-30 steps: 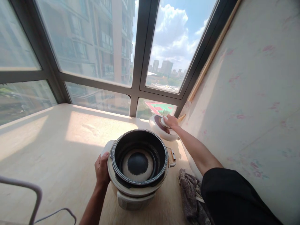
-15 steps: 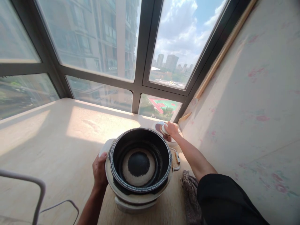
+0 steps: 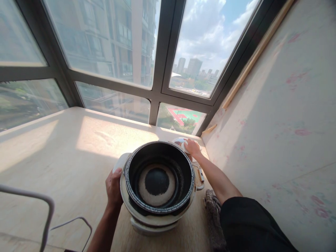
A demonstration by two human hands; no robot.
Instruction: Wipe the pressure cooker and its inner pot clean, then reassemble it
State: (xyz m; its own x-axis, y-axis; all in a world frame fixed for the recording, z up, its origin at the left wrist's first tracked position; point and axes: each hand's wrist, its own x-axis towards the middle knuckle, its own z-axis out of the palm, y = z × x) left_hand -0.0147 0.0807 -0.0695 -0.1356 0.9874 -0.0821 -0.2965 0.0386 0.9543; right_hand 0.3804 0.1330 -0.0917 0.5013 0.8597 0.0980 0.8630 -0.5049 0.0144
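A white rice cooker (image 3: 154,229) stands on the sill in front of me, uncovered. Its black inner pot (image 3: 168,164) has a worn, pale ring on the bottom, and I see no food in it. My left hand (image 3: 114,185) is closed on the cooker's left side, by a white side handle (image 3: 122,161). Behind the cooker, at the back right, a round shiny lid (image 3: 178,140) lies on the sill. My right hand (image 3: 192,147) is closed on its pale round knob (image 3: 186,146); the pot rim partly hides the lid.
A rusty metal clip (image 3: 201,175) sticks out from the cooker's right side. A brown cloth (image 3: 214,220) lies beside it, near the flowered wall (image 3: 288,133). Bent grey metal tubing (image 3: 49,210) rises at lower left. Framed windows (image 3: 157,80) close off the back.
The view has shifted slightly, so the scene sits a little further right. My right hand stays on the lid, which shows less behind the pot. My left hand keeps its hold.
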